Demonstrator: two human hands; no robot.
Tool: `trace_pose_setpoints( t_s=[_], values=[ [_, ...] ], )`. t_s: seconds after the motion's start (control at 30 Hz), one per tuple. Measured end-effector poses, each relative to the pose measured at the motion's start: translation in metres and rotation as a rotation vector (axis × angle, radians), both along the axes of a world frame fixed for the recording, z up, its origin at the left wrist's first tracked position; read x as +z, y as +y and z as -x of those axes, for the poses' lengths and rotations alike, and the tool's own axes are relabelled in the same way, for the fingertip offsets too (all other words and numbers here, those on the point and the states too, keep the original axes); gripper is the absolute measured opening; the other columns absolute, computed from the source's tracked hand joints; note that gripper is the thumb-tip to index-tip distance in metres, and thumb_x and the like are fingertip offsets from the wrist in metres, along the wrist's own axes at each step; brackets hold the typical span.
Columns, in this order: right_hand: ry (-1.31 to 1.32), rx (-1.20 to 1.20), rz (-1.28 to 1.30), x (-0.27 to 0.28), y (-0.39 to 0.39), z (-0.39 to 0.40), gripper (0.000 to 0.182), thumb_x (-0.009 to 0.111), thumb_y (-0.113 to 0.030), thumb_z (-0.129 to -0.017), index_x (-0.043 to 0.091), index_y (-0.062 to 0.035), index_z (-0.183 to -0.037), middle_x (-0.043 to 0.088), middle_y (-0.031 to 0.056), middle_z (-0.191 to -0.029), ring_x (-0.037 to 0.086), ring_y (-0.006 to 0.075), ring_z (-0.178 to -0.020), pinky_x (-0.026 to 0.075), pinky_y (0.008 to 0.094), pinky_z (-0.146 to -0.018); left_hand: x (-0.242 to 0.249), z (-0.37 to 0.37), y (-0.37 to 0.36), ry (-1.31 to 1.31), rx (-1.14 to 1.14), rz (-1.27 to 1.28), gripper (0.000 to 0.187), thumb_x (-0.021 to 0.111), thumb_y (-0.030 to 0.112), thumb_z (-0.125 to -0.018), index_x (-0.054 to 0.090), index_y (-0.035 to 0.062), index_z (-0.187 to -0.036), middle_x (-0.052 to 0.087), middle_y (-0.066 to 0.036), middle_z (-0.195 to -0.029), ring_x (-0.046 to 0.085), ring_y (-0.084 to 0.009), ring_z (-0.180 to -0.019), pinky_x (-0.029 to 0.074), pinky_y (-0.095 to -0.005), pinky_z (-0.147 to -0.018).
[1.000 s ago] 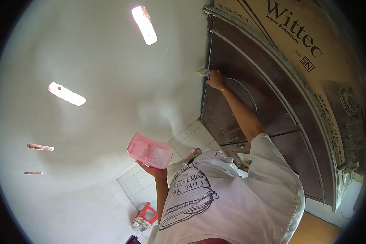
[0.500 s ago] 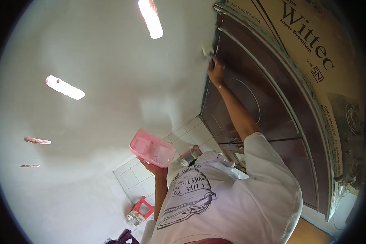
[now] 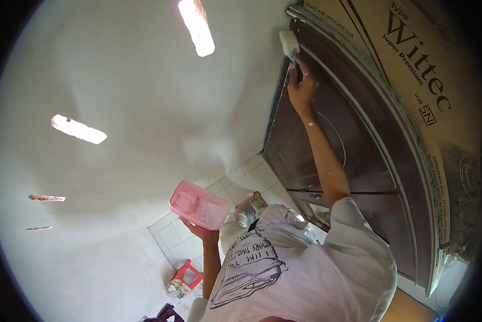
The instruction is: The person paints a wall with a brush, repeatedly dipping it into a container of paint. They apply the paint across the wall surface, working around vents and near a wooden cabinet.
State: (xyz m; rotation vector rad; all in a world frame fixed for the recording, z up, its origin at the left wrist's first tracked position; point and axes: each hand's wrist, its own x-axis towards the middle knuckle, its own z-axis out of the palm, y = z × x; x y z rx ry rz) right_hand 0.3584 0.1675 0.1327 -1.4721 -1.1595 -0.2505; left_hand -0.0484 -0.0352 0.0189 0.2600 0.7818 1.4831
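Observation:
A paintbrush (image 3: 290, 45) with pale bristles is held upright by its dark handle in my right hand (image 3: 302, 88), whose fingers are closed round it. The bristles are beside the upper edge of the dark brown cabinet (image 3: 327, 102), near the pale wall (image 3: 144, 80); whether they touch anything I cannot tell. White specks dot my right forearm. My left hand (image 3: 202, 232) holds a pink plastic container (image 3: 190, 203) from below, with whitish paint inside it. Most of that hand's fingers are hidden under the container.
A large cardboard box (image 3: 396, 59) lies along the cabinet's right side. Bright slots open in the wall at the left. Below are white floor tiles (image 3: 172, 236), a red stool (image 3: 190, 272) with a bucket beside it, and dark cloth (image 3: 166, 314).
My right hand and the brush have moved away from the wall, slightly right and up, to over the cabinet's edge. My left hand still holds the container, now slightly lower in view.

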Motion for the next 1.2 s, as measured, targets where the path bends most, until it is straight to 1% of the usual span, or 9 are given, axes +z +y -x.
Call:
trace_pose_setpoints(
  t_s=[0.3, 0.37, 0.47, 0.53, 0.7, 0.93, 1.0, 1.1, 1.2],
  values=[
    [0.151, -0.112, 0.300, -0.237, 0.033, 0.000, 0.030, 0.062, -0.012, -0.091, 0.066, -0.0030, -0.119, 0.072, 0.0191, -0.102, 0.071, 0.0359, -0.091, 0.055, 0.0406, -0.077, 0.000, 0.001, -0.001, -0.045, 0.053, 0.051, 0.073, 0.030, 0.070, -0.098, 0.032, 0.0210, -0.152, 0.043, -0.004, -0.148, 0.044, -0.0284, -0.136, 0.040, -0.0482, -0.111],
    [0.763, 0.176, 0.789, -0.261, 0.029, -0.018, 0.020, 0.061, -0.013, -0.093, 0.067, -0.0055, -0.110, 0.065, 0.0057, -0.074, 0.062, 0.0165, -0.059, 0.046, 0.0310, -0.048, 0.000, 0.002, -0.003, -0.045, 0.053, 0.064, 0.073, 0.030, 0.070, -0.098, 0.032, 0.0212, -0.152, 0.043, -0.004, -0.149, 0.043, -0.0281, -0.136, 0.040, -0.0481, -0.111],
    [1.032, 0.367, 0.718, -0.220, 0.031, -0.035, 0.014, 0.056, -0.014, -0.096, 0.066, -0.0075, -0.102, 0.054, -0.0004, -0.066, 0.047, 0.0066, -0.052, 0.036, 0.0256, -0.042, 0.002, 0.005, 0.000, -0.058, 0.028, 0.031, 0.073, 0.030, 0.070, -0.098, 0.032, 0.0212, -0.152, 0.043, -0.004, -0.149, 0.043, -0.0278, -0.136, 0.039, -0.0480, -0.112],
    [0.845, 0.286, 0.626, -0.129, 0.034, -0.022, 0.022, 0.053, -0.011, -0.092, 0.066, -0.0005, -0.106, 0.071, 0.0150, -0.086, 0.070, 0.0247, -0.073, 0.052, 0.0393, -0.065, -0.001, 0.007, 0.002, -0.002, 0.004, -0.040, 0.071, 0.029, 0.068, -0.099, 0.032, 0.0211, -0.152, 0.043, -0.004, -0.149, 0.043, -0.0276, -0.136, 0.039, -0.0476, -0.112],
    [0.234, -0.006, 0.215, 0.031, 0.003, 0.029, 0.031, 0.054, -0.009, -0.094, 0.062, 0.0009, -0.123, 0.068, 0.0252, -0.092, 0.067, 0.0427, -0.086, 0.052, 0.0447, -0.077, 0.001, 0.006, 0.003, -0.047, 0.048, 0.028, 0.070, 0.029, 0.067, -0.099, 0.031, 0.0212, -0.153, 0.042, -0.004, -0.149, 0.043, -0.0280, -0.137, 0.038, -0.0479, -0.113],
    [-0.096, -0.065, 0.127, -0.152, 0.026, 0.017, 0.048, 0.058, -0.001, -0.087, 0.056, 0.0000, -0.135, 0.068, 0.0265, -0.105, 0.068, 0.0388, -0.096, 0.053, 0.0410, -0.081, -0.007, 0.010, 0.002, -0.012, 0.121, 0.020, 0.069, 0.028, 0.067, -0.100, 0.031, 0.0222, -0.153, 0.040, -0.003, -0.151, 0.040, -0.0276, -0.139, 0.037, -0.0482, -0.114],
    [-0.080, 0.116, 0.829, -0.189, 0.017, -0.003, 0.055, 0.062, -0.008, -0.085, 0.052, -0.0015, -0.139, 0.067, 0.0260, -0.101, 0.066, 0.0419, -0.095, 0.054, 0.0439, -0.083, -0.004, 0.006, 0.002, -0.017, 0.108, 0.006, 0.069, 0.028, 0.066, -0.100, 0.031, 0.0224, -0.153, 0.040, -0.003, -0.151, 0.040, -0.0276, -0.139, 0.037, -0.0483, -0.114],
    [-0.450, 0.130, 0.744, -0.286, 0.029, -0.051, 0.057, 0.065, -0.011, -0.082, 0.055, -0.0049, -0.137, 0.069, 0.0242, -0.094, 0.066, 0.0424, -0.090, 0.056, 0.0450, -0.082, -0.016, 0.010, -0.001, -0.020, 0.081, 0.014, 0.068, 0.028, 0.066, -0.100, 0.031, 0.0225, -0.153, 0.040, -0.003, -0.151, 0.040, -0.0280, -0.139, 0.037, -0.0487, -0.114],
    [-0.303, 0.147, 0.734, -0.140, 0.015, -0.027, 0.052, 0.062, -0.006, -0.084, 0.057, -0.0076, -0.136, 0.069, 0.0234, -0.100, 0.066, 0.0413, -0.093, 0.055, 0.0449, -0.078, -0.021, 0.013, 0.005, -0.038, 0.032, -0.031, 0.068, 0.029, 0.066, -0.100, 0.031, 0.0221, -0.153, 0.041, -0.003, -0.150, 0.041, -0.0285, -0.138, 0.037, -0.0490, -0.113]
  ],
)
